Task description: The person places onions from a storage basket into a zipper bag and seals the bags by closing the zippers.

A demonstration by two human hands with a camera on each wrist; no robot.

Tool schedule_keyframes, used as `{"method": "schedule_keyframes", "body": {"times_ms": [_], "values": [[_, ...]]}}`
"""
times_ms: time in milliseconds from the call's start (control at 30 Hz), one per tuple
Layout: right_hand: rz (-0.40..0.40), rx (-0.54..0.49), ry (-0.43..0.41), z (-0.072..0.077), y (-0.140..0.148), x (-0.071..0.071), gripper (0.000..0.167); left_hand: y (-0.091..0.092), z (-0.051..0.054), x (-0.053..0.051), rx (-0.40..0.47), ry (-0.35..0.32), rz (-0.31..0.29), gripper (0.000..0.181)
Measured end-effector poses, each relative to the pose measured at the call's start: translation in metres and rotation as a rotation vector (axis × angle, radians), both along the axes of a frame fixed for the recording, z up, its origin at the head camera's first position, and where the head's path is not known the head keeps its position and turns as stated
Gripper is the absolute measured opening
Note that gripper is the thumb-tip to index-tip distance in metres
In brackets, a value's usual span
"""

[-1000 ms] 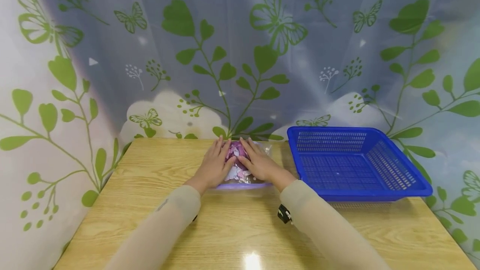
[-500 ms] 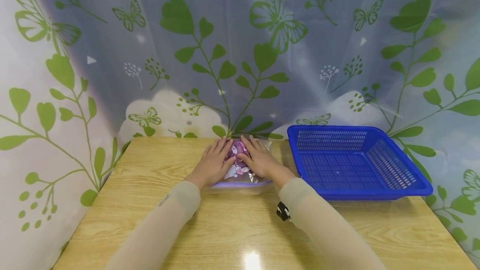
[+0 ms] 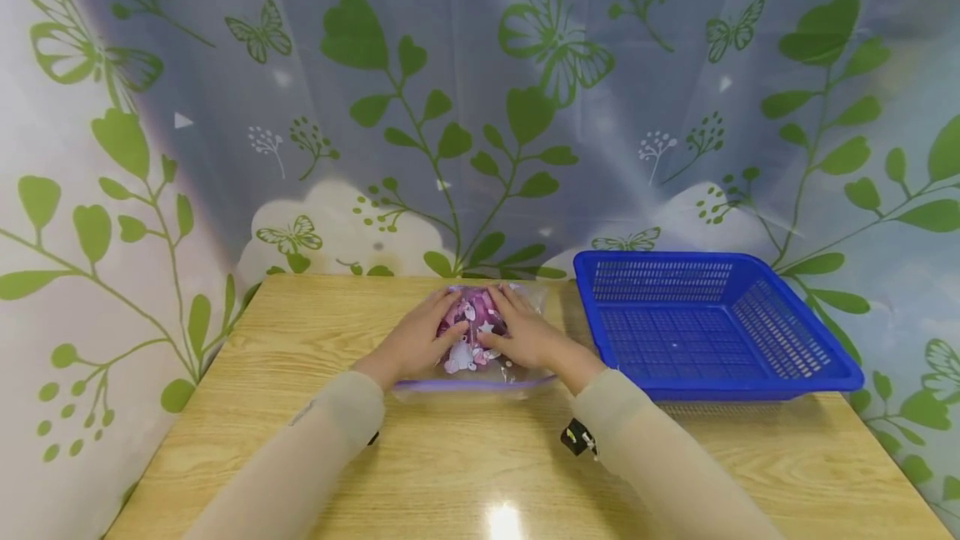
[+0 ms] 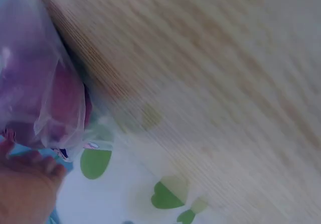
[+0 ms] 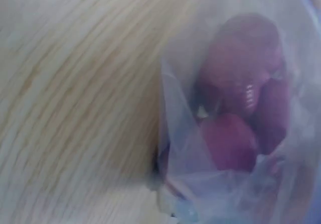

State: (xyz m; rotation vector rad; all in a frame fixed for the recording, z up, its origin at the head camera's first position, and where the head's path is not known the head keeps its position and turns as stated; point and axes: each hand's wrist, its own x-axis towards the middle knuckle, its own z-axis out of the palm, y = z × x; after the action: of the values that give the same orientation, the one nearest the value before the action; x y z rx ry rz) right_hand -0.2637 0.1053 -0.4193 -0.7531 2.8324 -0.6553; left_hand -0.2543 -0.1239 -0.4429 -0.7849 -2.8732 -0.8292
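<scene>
A clear plastic zip bag (image 3: pixel 468 357), printed with white and pink cartoon figures, lies near the table's back edge. Its purple zip strip (image 3: pixel 474 387) faces me. My left hand (image 3: pixel 415 340) presses the bag's left side, fingers reaching over the top. On the right side, my right hand (image 3: pixel 528 342) does the same, both thumbs pointing inward. In the right wrist view, several rounded reddish-purple items (image 5: pixel 233 141) show through the plastic; their kind is unclear. The left wrist view has the bag (image 4: pixel 30 78) at its left edge, with part of a hand (image 4: pixel 30 186) below it.
A blue slotted plastic basket (image 3: pixel 663 340) stands to the right of the bag. Behind the wooden table (image 3: pixel 450 473) hangs a grey-blue curtain (image 3: pixel 465 48) with green leaves and butterflies. A dark small device (image 3: pixel 577 437) sits under the right wrist.
Both hands and the bag have come slightly toward me, away from the back edge. The hands have spread a little apart, so more of the bag's print shows between them.
</scene>
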Motion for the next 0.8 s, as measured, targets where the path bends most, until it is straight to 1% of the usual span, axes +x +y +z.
{"method": "schedule_keyframes", "body": {"times_ms": [67, 133, 167, 267, 367, 500, 567, 667, 800], "values": [[-0.014, -0.023, -0.007, 0.002, 0.002, 0.004, 0.086, 0.0, -0.002, 0.003, 0.007, 0.036, 0.017, 0.067], [-0.011, -0.026, -0.003, 0.003, 0.004, 0.01, 0.086, 0.0, -0.004, 0.006, -0.028, 0.062, 0.027, 0.069], [0.002, -0.017, 0.004, 0.003, 0.006, 0.013, 0.087, 0.0, -0.005, 0.009, -0.055, 0.065, 0.027, 0.072], [0.043, 0.037, 0.022, 0.0, 0.009, 0.021, 0.091, 0.0, -0.008, 0.017, -0.159, 0.077, 0.024, 0.083], [0.062, 0.067, 0.05, -0.005, 0.01, 0.025, 0.093, 0.002, -0.011, 0.024, -0.248, 0.084, 0.031, 0.096], [0.058, 0.101, 0.079, -0.012, 0.009, 0.028, 0.097, 0.005, -0.012, 0.031, -0.304, 0.093, 0.049, 0.113], [0.051, 0.13, 0.087, -0.016, 0.008, 0.029, 0.102, 0.005, -0.013, 0.033, -0.321, 0.096, 0.056, 0.119], [0.03, 0.155, 0.094, -0.021, 0.007, 0.03, 0.107, 0.006, -0.014, 0.033, -0.337, 0.099, 0.06, 0.123], [0.013, 0.145, 0.112, -0.025, 0.006, 0.028, 0.112, 0.006, -0.016, 0.028, -0.347, 0.097, 0.065, 0.124]]}}
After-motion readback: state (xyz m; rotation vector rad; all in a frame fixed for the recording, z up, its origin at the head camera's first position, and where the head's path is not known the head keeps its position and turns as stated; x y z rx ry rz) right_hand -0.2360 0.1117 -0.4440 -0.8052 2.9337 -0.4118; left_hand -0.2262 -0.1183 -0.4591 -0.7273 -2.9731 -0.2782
